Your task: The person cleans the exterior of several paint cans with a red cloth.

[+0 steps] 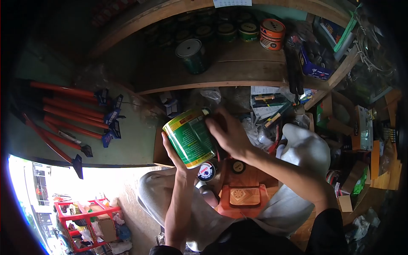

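A green can with yellow bands (190, 138) is held tilted in front of the body. My left hand (173, 154) is wrapped round its lower left side. At the can's upper right, my right hand (227, 132) is closed by the rim; what its fingers hold, if anything, is hidden in shadow. Below the can a round tin with a white and dark label (206, 171) stands near my leg. A dark round disc (238, 167) lies on the reddish wooden surface, beyond a small wooden stool (244, 196).
A wooden shelf (250, 70) ahead carries a dark green can (191, 56), an orange can (272, 34) and several green tins. Orange-handled tools (76, 112) hang at the left. Open boxes (340, 111) crowd the right. A red rack (87, 221) stands at the lower left.
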Available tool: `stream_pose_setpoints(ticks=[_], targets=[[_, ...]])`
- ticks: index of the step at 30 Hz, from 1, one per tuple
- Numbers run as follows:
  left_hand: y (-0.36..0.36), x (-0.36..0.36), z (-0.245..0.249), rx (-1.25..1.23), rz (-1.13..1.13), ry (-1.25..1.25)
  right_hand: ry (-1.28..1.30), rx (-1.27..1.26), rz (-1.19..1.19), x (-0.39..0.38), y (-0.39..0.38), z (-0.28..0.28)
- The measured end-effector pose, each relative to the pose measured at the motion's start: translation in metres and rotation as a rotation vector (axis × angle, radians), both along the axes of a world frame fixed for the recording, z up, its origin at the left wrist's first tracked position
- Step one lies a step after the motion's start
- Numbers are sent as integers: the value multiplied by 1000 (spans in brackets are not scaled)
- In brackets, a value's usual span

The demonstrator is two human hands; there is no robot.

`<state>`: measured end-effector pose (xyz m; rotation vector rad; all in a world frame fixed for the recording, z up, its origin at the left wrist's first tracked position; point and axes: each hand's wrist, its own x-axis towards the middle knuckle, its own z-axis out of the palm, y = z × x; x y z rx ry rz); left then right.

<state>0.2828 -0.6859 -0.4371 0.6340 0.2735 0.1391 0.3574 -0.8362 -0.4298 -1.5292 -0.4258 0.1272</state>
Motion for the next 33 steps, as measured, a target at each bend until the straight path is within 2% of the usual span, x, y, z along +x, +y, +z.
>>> stream_pose_setpoints(ticks=[2,3,6,7,8,10,11,12,13,15,16,17,18,19,20,22,24,26,27,28,30,33], targets=[[-4,2,8,8,59,76,-17,-142,86,-6,-11,4],[2,-3,-2,-19,19,36,5,-108,115,-2,-12,-6],[2,-10,-9,56,19,12,360,370,119,11,-1,-14],[-4,-10,-10,117,68,68,335,531,118,11,5,-20],[-4,-12,-9,299,39,66,333,421,68,12,2,-19],[-3,-6,-4,308,-66,75,322,199,-24,19,-9,-15],[-5,-4,-3,309,-116,78,185,131,-73,22,-8,-17],[-6,-3,-4,575,-119,0,45,65,-124,26,-6,-23],[-13,-3,-7,404,-71,39,-96,1,-180,31,-6,-27],[-24,-2,0,134,-30,109,-182,-151,-143,19,-11,9],[-11,-2,-9,113,-123,52,-218,-227,-119,12,-13,19],[-10,-2,-13,135,-131,18,-572,-252,-114,8,-13,17],[-9,-1,-13,159,-137,-21,-688,-275,-1,1,-12,22],[-10,0,-11,-24,-152,-13,-778,-289,7,-1,-11,20],[-11,4,-8,45,-144,-12,-864,-304,14,-1,-12,18],[-21,0,4,60,-76,88,-684,-264,37,11,-14,20],[-13,-2,-6,-39,-96,15,-264,-180,-102,24,-5,21],[-26,0,6,-53,44,79,-131,-60,-158,23,6,9],[-18,1,3,-116,-36,10,-65,2,-184,20,9,4],[-7,0,-7,-85,-70,-8,-75,-69,-142,13,5,-1],[-10,7,5,-153,35,49,-97,-210,-49,-7,-9,13],[-8,9,-10,-130,48,107,-244,-139,30,8,-9,10]])
